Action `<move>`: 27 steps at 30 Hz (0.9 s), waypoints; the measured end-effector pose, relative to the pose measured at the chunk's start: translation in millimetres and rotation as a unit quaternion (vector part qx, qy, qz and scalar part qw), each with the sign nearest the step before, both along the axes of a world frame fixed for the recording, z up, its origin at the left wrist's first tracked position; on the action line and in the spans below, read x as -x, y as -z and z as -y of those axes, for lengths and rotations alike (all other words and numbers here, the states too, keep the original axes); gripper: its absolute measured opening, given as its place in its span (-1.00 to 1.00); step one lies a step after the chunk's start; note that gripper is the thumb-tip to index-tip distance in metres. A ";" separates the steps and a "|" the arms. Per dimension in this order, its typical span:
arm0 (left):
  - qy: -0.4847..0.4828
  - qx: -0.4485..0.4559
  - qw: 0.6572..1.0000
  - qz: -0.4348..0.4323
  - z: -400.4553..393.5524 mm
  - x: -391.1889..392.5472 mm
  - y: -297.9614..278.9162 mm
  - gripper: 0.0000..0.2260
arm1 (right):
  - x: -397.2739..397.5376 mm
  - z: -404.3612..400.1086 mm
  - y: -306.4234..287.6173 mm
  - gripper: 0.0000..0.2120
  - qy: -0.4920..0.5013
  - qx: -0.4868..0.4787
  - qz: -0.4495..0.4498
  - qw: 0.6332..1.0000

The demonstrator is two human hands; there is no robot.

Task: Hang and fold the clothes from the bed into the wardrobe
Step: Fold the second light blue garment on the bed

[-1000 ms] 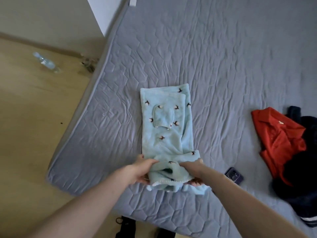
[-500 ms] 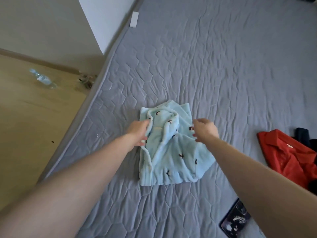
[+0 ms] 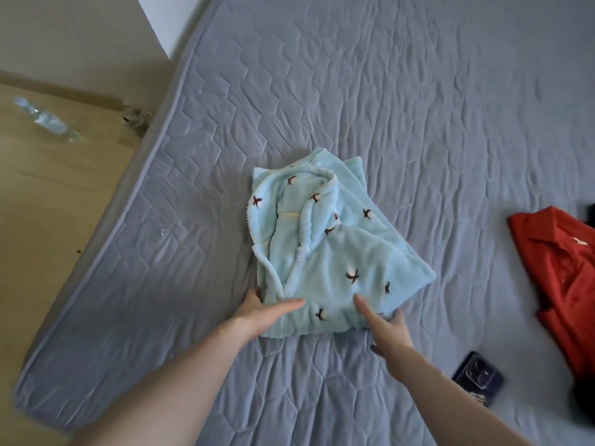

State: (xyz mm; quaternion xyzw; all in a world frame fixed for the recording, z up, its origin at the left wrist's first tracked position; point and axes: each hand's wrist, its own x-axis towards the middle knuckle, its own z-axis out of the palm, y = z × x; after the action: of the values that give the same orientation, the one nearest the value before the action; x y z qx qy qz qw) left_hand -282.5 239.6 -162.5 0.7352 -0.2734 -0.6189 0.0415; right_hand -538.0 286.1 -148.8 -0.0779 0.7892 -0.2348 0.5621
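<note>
garment: light blue fleece garment (image 3: 325,252), small dark-and-white motifs, folded into a thick bundle, collar with white trim facing up at far-left part of the bundle
garment place: lies flat on the bed (image 3: 418,107), mid-scene, closer to the bed's left edge than to the right
left hand: left hand (image 3: 260,312) at near-left corner of the bundle, thumb laid on top of the fabric, fingers tucked under the edge, so it grips that corner
right hand: right hand (image 3: 388,326) at near-right edge of the bundle, one finger straight on top, others go under the fabric edge; looks like a grip, finger ends hidden
hands relation: apart, one at each near corner, both touching the garment
bed surface: grey quilted cover, wrinkled
red shirt: red shirt (image 3: 560,278) with collar, spread out at right edge of bed, well apart from bundle
phone: dark phone (image 3: 478,383) camera side up, near-right on the bed, just beside right forearm
dark cloth: dark cloth (image 3: 584,403) at right frame edge, mostly cut off
floor: wooden floor (image 3: 42,204) left of bed, clear plastic bottle (image 3: 45,123) lying on it, far left
containers: only the bottle, contents cannot tell
</note>
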 end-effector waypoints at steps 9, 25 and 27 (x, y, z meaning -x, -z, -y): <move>0.033 -0.015 0.999 0.015 -21.6 39.5 -11.0 -0.44 | 2.6 -2.1 17.2 -0.68 0.117 0.007 0.056 0.992; 0.390 0.296 0.845 0.215 3.3 35.1 -64.4 -0.31 | 51.4 -124.6 -20.3 0.28 -0.017 -0.021 -0.068 0.997; 0.398 0.235 0.853 0.243 31.5 26.4 -57.1 -0.01 | 34.8 -132.1 -15.5 0.24 0.040 -0.008 -0.050 0.998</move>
State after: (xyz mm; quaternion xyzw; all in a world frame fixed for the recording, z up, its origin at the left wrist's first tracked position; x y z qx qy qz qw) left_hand -308.9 208.1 -105.5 0.6590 -0.6815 -0.3009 -0.1043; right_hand -572.8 418.2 -133.2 -0.0536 0.8209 -0.2461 0.5125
